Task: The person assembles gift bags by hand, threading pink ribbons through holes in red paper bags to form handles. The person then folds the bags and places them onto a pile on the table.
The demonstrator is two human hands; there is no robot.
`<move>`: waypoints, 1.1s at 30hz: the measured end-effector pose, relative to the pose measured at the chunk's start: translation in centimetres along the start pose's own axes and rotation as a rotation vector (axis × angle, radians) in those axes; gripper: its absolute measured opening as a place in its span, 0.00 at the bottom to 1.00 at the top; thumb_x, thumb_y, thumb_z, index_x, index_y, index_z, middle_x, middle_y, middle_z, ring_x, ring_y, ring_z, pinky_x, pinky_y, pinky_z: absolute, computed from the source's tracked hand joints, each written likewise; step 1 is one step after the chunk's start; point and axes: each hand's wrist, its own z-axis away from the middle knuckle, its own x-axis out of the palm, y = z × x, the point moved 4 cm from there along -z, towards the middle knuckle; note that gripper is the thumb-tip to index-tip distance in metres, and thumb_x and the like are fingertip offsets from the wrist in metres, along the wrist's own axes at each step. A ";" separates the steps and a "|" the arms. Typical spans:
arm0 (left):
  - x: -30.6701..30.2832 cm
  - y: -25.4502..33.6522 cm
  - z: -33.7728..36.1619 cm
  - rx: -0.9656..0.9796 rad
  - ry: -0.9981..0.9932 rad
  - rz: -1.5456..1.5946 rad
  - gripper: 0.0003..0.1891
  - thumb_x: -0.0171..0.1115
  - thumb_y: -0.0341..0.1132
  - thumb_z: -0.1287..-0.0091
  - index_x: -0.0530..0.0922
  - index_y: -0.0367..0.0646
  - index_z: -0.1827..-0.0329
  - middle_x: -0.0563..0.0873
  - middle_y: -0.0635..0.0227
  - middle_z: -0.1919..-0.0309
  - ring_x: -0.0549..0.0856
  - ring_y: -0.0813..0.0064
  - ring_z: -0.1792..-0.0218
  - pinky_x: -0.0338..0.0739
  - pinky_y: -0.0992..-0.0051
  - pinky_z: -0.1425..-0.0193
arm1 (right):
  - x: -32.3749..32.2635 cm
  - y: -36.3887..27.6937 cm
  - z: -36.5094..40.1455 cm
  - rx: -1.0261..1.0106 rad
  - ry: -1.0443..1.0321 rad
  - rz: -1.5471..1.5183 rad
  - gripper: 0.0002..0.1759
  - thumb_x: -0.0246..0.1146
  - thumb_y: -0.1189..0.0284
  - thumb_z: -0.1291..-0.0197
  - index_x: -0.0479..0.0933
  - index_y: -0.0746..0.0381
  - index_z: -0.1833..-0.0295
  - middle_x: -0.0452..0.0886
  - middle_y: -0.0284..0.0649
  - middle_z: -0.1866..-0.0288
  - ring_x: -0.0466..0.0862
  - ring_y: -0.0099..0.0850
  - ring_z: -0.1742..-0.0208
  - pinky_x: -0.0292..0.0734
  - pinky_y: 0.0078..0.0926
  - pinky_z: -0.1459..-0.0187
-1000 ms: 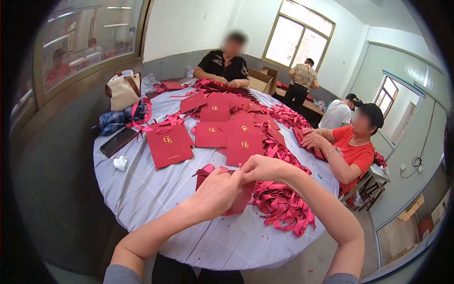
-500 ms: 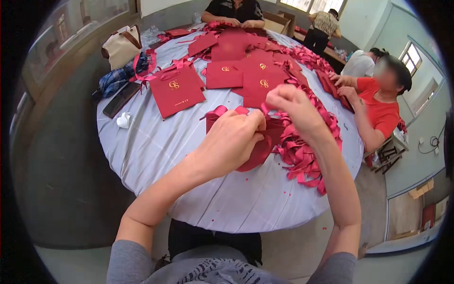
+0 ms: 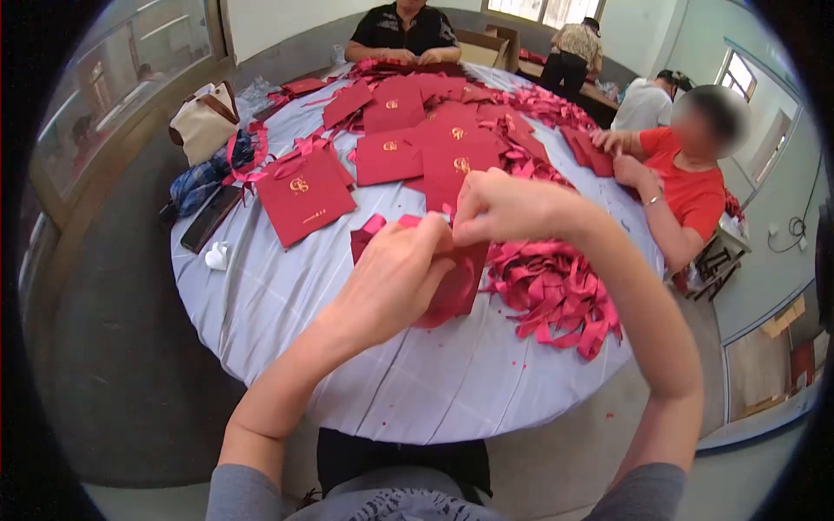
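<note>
In the head view, a dark red paper bag (image 3: 465,278) stands upright just over the tablecloth in front of me. My left hand (image 3: 395,265) is closed at the bag's top edge, thumb and fingers pinched together. Close beside it, my right hand (image 3: 499,208) is pinched, with a bit of pink ribbon (image 3: 447,209) showing by its fingertips. The exact grip of both hands is partly hidden by the fingers. A loop of ribbon hangs against the bag's side below my hands. Finished-looking red bags with gold print (image 3: 304,195) lie just beyond.
A heap of pink ribbons (image 3: 560,295) lies right of the bag. More red bags (image 3: 391,104) cover the table's far side. At left are a cream handbag (image 3: 201,126), a folded umbrella (image 3: 198,184) and crumpled tissue (image 3: 217,255). A person in red (image 3: 691,187) sits at right; others are farther back.
My right hand has come down and left, from raised above the bag to beside my left hand. The view has shifted slightly, with the bag still under my hands.
</note>
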 end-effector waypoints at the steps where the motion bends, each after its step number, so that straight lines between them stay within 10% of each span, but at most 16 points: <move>1: 0.0 0.1 -0.1 0.023 0.012 -0.012 0.11 0.60 0.25 0.44 0.66 0.37 0.62 0.80 0.54 0.71 0.79 0.52 0.64 0.70 0.61 0.56 | -0.1 -0.1 -0.6 0.046 -0.082 0.038 0.16 0.63 0.60 0.48 0.81 0.64 0.71 0.74 0.39 0.85 0.76 0.28 0.78 0.72 0.28 0.64; 6: 0.3 -0.1 0.0 -0.012 -0.011 0.025 0.10 0.60 0.25 0.44 0.67 0.37 0.64 0.80 0.53 0.69 0.78 0.52 0.63 0.70 0.61 0.56 | 0.0 -0.9 -0.3 0.216 -0.098 -0.099 0.12 0.64 0.66 0.48 0.79 0.66 0.73 0.69 0.28 0.83 0.68 0.18 0.76 0.61 0.22 0.73; 12: 0.3 -0.2 0.1 0.057 0.046 0.019 0.10 0.60 0.24 0.43 0.66 0.38 0.63 0.80 0.57 0.71 0.79 0.55 0.65 0.70 0.61 0.58 | 1.7 1.0 0.2 0.060 0.286 -0.413 0.11 0.64 0.69 0.47 0.82 0.68 0.68 0.72 0.48 0.43 0.75 0.30 0.45 0.69 0.25 0.45; 15: 0.3 -0.1 0.0 -0.019 0.001 -0.004 0.09 0.61 0.25 0.43 0.70 0.37 0.63 0.81 0.59 0.67 0.80 0.58 0.62 0.71 0.66 0.59 | 0.3 0.7 1.8 -0.080 0.526 -0.458 0.13 0.62 0.66 0.41 0.82 0.66 0.64 0.68 0.45 0.39 0.75 0.28 0.46 0.69 0.24 0.45; 18: 0.5 -0.3 0.0 -0.026 0.023 -0.006 0.09 0.61 0.24 0.43 0.70 0.37 0.63 0.81 0.59 0.68 0.80 0.59 0.63 0.71 0.66 0.58 | 0.4 1.5 2.4 -0.196 0.818 -0.504 0.11 0.62 0.68 0.43 0.82 0.66 0.64 0.81 0.40 0.62 0.79 0.25 0.59 0.71 0.22 0.51; 22: 0.6 -0.3 0.0 -0.002 0.039 -0.013 0.10 0.59 0.24 0.43 0.67 0.38 0.63 0.80 0.56 0.71 0.79 0.54 0.66 0.69 0.62 0.60 | 0.4 2.3 3.1 -0.197 0.890 -0.833 0.10 0.60 0.70 0.39 0.80 0.66 0.59 0.81 0.38 0.65 0.78 0.21 0.61 0.71 0.19 0.54; 25: 0.7 -0.4 0.0 0.008 0.055 -0.032 0.09 0.59 0.24 0.42 0.67 0.37 0.63 0.80 0.55 0.71 0.79 0.54 0.66 0.69 0.62 0.60 | 1.2 2.7 4.5 0.019 1.088 -0.429 0.16 0.63 0.63 0.40 0.78 0.68 0.62 0.78 0.37 0.74 0.74 0.19 0.70 0.70 0.22 0.67; 33: 0.2 -0.6 -0.1 -0.038 -0.037 -0.011 0.06 0.54 0.22 0.39 0.69 0.36 0.61 0.80 0.55 0.66 0.81 0.56 0.61 0.73 0.67 0.57 | 8.9 -0.4 5.2 0.185 0.749 -0.822 0.15 0.65 0.64 0.41 0.80 0.68 0.68 0.78 0.34 0.79 0.72 0.16 0.81 0.65 0.18 0.79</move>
